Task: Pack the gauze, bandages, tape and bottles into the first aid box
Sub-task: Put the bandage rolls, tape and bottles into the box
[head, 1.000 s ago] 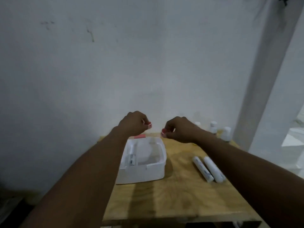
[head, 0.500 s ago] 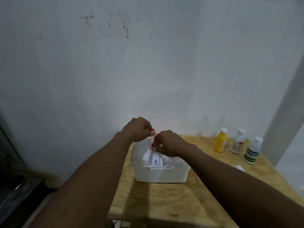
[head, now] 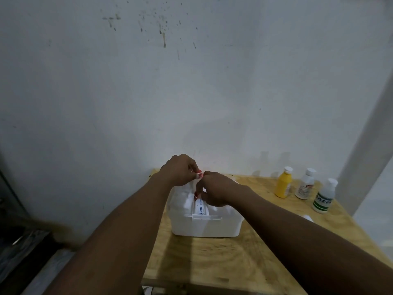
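— What can't you make out from where you stand?

— Mostly what the hands are holding. The left hand is curled, fingertips pinching a small red-and-white piece above the far rim of the box. The right hand is closed too, pinching another small red bit just below. The two hands almost touch. Whether that is tape or a latch, I cannot tell.

— And the inside of the box?

— Largely hidden. The right hand and wrist cover the middle of it. I see one white roll with dark print lying inside, pointing toward the near wall, and pale padding to its left that is too washed out to name. The white lip on the front wall juts out a little.

— Where does the box sit?

— On the wooden surface, toward its back left part, near the wall.

— Anything else around?

— Three bottles standing upright at the far right, well apart from the box: a yellow bottle, a white bottle with a red-marked label, and a clear bottle with a green-striped label. A scrap of something white lies near the right edge, half lost behind the right forearm. The forearms themselves block the surface's near corners, and the dark area low on the left is too blurred to read.
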A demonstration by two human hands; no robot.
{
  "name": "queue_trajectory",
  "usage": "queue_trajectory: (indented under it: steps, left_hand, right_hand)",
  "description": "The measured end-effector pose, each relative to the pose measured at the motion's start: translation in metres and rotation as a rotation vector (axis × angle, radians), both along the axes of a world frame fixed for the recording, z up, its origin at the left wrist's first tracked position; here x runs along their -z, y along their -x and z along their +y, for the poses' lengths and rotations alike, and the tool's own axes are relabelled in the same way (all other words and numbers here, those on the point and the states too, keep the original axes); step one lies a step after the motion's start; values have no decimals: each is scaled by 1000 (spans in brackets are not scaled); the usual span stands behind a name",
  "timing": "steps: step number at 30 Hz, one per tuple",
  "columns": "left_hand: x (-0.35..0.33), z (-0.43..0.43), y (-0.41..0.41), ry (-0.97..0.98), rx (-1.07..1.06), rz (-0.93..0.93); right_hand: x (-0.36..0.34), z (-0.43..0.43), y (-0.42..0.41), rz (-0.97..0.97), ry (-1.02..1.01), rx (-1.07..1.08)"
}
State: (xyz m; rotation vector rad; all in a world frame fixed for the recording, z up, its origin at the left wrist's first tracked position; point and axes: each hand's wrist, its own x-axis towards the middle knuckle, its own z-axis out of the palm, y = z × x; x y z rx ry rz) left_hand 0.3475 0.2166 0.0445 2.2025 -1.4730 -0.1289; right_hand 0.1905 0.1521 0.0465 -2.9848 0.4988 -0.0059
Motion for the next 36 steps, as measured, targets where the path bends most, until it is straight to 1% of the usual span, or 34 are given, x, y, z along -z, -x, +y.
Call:
queue_trajectory:
  steps: [4,9,14,19,24,36]
  left_hand:
    - [0,-2,3,2,0,5]
    - [3,-7,5,-25,-9,15]
    - [6,-11,11,-69,-5,-13]
    - [4,-12,15,-88,16,-19]
    - [6,-8,16,-114,1,-6]
    - [9,-4,18,-154,-20,-41]
  right_hand:
    - [-3,0,2,10,-41,6]
    - [-5,-15,9,-100,-79,114]
    - [-5,-26,21,-134,-109,171]
    - [0,-29,25,-132,-140,174]
    - [3,-28,22,-143,-143,166]
    - [12,-28,21,-152,-162,172]
